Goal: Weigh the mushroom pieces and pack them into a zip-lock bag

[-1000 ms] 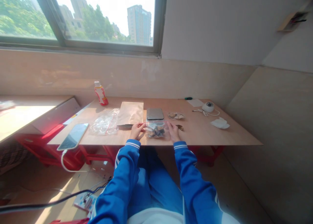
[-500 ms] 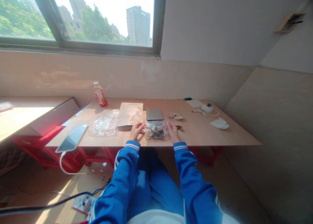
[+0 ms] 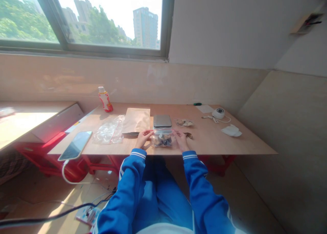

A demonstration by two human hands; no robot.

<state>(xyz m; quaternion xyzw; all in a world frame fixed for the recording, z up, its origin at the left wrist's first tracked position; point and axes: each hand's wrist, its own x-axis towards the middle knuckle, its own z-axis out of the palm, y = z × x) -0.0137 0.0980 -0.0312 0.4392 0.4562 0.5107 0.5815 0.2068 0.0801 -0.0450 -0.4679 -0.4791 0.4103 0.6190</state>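
Near the table's front edge, a clear zip bag (image 3: 162, 140) with a red strip along its top holds dark and tan dried pieces. My left hand (image 3: 143, 139) pinches its upper left corner, and my right hand (image 3: 181, 140) grips the upper right corner. Just behind the bag lies a flat silver scale (image 3: 162, 120). To the left of the scale is a brown paper pouch (image 3: 137, 120). A second small clear bag (image 3: 184, 122) with pale pieces lies right of the scale. Beside my right hand, a brown dried piece (image 3: 189, 135) rests on the table.
Clear plastic bags (image 3: 108, 130) lie at the left, near a phone (image 3: 76, 145) on a white cable at the table's edge. A red-and-white bottle (image 3: 105, 99) stands at the back. A white dome camera (image 3: 218, 113), a crumpled tissue (image 3: 231, 130) and a green-handled screwdriver (image 3: 197, 104) are at the right.
Both hands still hold the bag's top corners, and their fingers have shifted slightly inward along the red strip. The whole view has tilted a little; the other objects stay in place.
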